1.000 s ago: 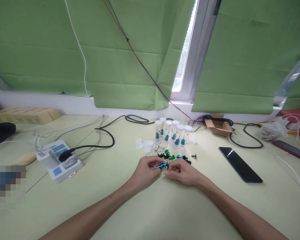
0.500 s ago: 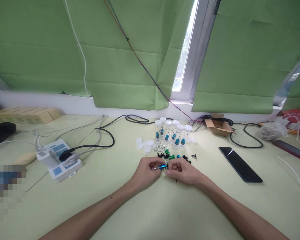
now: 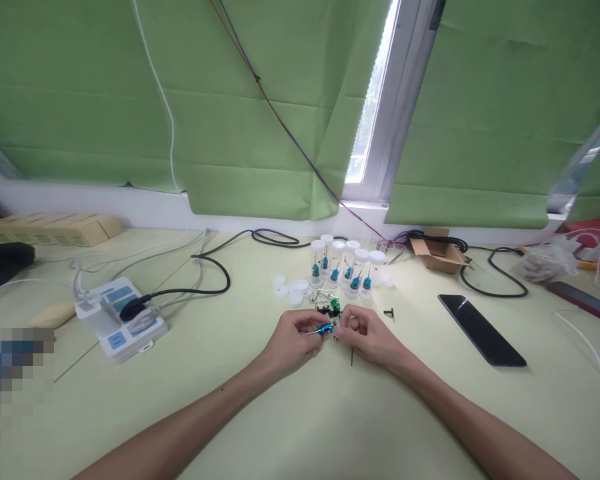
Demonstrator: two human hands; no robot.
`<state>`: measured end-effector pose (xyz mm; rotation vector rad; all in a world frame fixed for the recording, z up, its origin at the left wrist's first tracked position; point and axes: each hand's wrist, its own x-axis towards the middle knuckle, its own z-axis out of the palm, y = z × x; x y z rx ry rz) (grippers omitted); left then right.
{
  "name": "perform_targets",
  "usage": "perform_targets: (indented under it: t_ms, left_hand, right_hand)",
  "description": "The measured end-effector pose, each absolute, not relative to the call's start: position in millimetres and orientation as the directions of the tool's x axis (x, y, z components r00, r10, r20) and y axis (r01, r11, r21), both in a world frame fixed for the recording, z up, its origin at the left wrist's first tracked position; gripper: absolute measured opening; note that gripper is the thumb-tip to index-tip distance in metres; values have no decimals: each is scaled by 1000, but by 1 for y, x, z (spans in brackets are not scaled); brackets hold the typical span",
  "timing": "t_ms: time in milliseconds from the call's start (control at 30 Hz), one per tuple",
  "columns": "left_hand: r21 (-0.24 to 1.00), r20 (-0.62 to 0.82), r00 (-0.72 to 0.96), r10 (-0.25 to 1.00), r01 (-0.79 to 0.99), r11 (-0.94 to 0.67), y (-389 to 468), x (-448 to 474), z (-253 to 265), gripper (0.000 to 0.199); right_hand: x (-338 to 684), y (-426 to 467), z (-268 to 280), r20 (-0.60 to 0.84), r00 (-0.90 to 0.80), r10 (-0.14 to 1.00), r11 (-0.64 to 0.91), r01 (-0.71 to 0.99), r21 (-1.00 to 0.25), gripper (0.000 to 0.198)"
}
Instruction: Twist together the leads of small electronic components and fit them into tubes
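Observation:
My left hand pinches a small blue metal part with a thin silver rod, the rod pointing left. At the part's right end, my right hand is closed, thumb and fingertips together; what they grip is too small to make out. A thin dark rod shows below the right hand; I cannot tell if it is held or lying on the table. Just beyond the hands lie black small parts, green small parts and loose silver rods.
Several clear tubes with white caps, holding blue parts, stand behind the hands. White round caps lie left of them. A black T-shaped piece and a phone are on the right, a power strip left, a cardboard box behind.
My right hand has drawn slightly right and up from the blue part's end, and its fingers have shifted. More of the thin dark rod shows below it. My left hand has barely moved.

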<state>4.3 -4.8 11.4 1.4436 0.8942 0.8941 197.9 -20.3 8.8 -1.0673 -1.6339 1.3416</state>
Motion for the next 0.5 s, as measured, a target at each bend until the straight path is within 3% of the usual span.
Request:
perform_targets:
  t_ms: [500]
  left_hand:
    - [999,34,423,906,20,-47,-7,5,16,20]
  right_hand:
    - [195,-23,9,122,-366,922,199,179,-964,28]
